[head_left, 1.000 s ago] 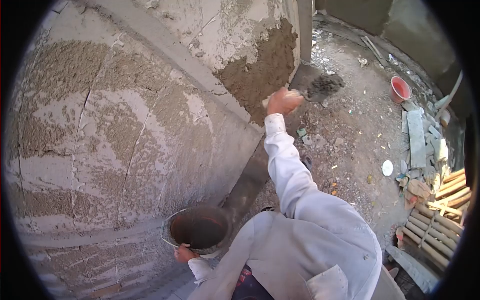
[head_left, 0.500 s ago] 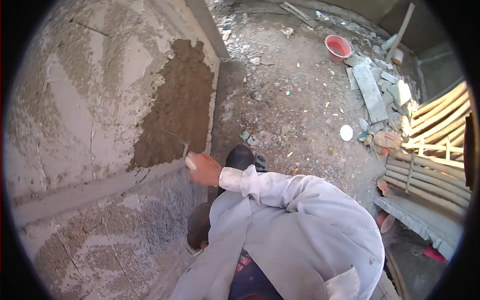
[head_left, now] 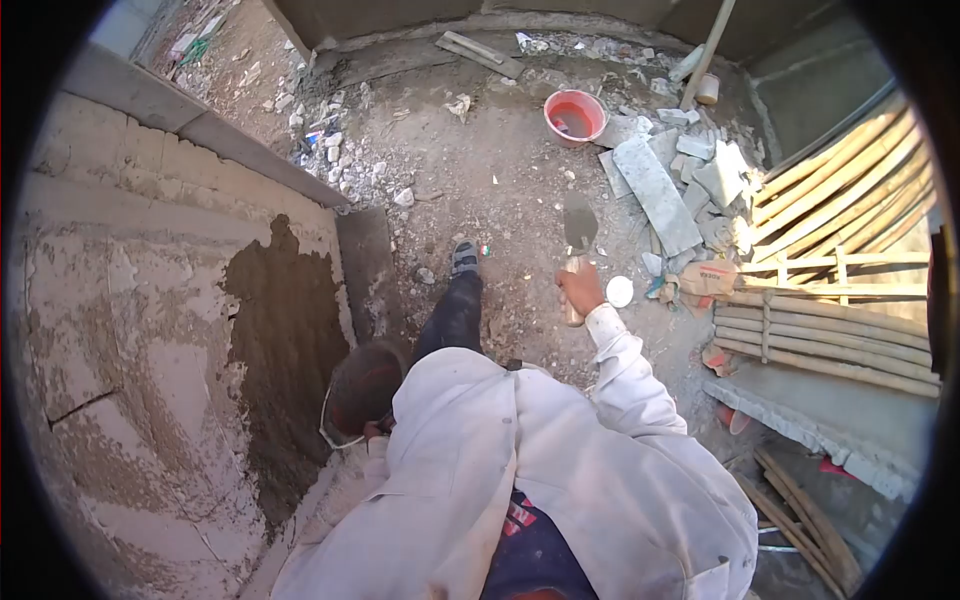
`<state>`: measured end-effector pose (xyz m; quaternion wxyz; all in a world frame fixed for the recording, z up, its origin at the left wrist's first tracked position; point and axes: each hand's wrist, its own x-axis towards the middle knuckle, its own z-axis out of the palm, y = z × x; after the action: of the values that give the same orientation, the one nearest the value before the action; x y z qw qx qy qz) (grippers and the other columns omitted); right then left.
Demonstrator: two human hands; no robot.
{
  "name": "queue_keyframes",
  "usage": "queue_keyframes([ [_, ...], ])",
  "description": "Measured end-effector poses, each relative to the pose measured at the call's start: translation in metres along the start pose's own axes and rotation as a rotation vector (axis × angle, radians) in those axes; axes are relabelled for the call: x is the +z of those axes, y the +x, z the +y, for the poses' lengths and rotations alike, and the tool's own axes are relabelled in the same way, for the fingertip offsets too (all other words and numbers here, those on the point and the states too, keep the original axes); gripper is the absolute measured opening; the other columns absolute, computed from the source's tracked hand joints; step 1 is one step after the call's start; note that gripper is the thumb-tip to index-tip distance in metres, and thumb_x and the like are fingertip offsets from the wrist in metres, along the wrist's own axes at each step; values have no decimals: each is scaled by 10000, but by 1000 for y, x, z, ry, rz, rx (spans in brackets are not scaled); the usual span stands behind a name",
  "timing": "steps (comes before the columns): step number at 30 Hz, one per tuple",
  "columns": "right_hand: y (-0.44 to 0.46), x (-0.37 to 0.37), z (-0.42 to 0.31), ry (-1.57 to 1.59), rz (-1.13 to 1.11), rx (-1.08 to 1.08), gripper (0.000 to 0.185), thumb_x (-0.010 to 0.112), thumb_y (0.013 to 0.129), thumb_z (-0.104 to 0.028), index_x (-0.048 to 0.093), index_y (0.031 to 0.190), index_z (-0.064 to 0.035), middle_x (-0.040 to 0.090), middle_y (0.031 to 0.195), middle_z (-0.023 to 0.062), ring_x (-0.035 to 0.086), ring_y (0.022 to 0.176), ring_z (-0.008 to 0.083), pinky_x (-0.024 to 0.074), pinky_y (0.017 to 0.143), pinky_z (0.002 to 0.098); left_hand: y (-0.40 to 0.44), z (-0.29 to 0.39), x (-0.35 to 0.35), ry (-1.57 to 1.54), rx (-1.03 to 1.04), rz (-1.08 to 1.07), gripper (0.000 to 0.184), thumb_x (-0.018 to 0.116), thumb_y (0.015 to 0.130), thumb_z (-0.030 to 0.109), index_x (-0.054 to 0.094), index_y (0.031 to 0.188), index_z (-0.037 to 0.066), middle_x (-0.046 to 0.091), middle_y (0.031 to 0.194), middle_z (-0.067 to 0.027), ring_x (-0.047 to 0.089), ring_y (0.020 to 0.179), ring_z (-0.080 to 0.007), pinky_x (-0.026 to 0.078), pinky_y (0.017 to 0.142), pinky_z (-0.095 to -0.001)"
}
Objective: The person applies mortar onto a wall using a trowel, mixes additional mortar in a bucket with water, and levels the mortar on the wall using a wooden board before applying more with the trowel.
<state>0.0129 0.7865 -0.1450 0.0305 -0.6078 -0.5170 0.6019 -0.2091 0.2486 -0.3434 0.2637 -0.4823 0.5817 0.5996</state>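
My right hand (head_left: 582, 288) is wrapped round the handle of a trowel (head_left: 580, 222), whose grey blade points away from me over the rubble-strewn ground. Low at my left side, my left hand (head_left: 376, 430) is at the near rim of a dark bucket (head_left: 362, 392); its fingers are mostly hidden by the sleeve and the rim. The bucket has a pale wire handle and is tilted. Beside it, a patch of dark wet mortar (head_left: 280, 350) covers part of the rough wall (head_left: 150, 330) on the left.
A red tub (head_left: 575, 118) stands on the ground ahead. Stone slabs (head_left: 655, 195) and broken pieces lie right of it. Bamboo poles (head_left: 830, 325) are at the right, above a concrete ledge (head_left: 830, 410). My foot (head_left: 464, 258) is on the gravel, near a white disc (head_left: 619, 291).
My right hand has swung from the wall out to the right with the trowel. The view has turned right, and the bucket shows again beside my left hand.
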Motion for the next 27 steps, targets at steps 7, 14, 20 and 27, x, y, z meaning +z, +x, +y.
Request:
queue_keyframes([
  [7, 47, -86, -45, -23, 179, -19, 216, 645, 768, -114, 543, 903, 20, 575, 642, 109, 575, 460, 212, 471, 432, 366, 3, 108, 246, 337, 27, -160, 318, 563, 693, 161, 529, 974, 17, 642, 855, -129, 678, 666, -323, 532, 535, -398],
  [14, 155, -124, -104, 267, 39, 90, 227, 647, 783, -101, 530, 954, -11, 560, 661, 74, 554, 459, 174, 463, 412, 349, -110, 156, 516, 343, 408, -111, 245, 617, 621, 31, 530, 849, 0, 578, 718, -108, 614, 524, -296, 496, 460, -394],
  [20, 296, -155, -192, 172, -293, -24, 301, 667, 806, -136, 506, 1020, 2, 554, 665, 75, 551, 472, 151, 462, 423, 330, -166, 122, 705, 667, 646, -46, 194, 658, 625, 4, 543, 776, 43, 576, 729, -54, 541, 568, -186, 440, 495, -360],
  [27, 468, -168, -268, 15, -500, -90, 533, 652, 833, -226, 451, 1217, 83, 616, 725, 145, 579, 514, 173, 483, 507, 351, -172, 50, 888, 893, 753, -189, 156, 704, 572, 45, 644, 708, -3, 621, 648, -36, 545, 575, -132, 439, 536, -306],
])
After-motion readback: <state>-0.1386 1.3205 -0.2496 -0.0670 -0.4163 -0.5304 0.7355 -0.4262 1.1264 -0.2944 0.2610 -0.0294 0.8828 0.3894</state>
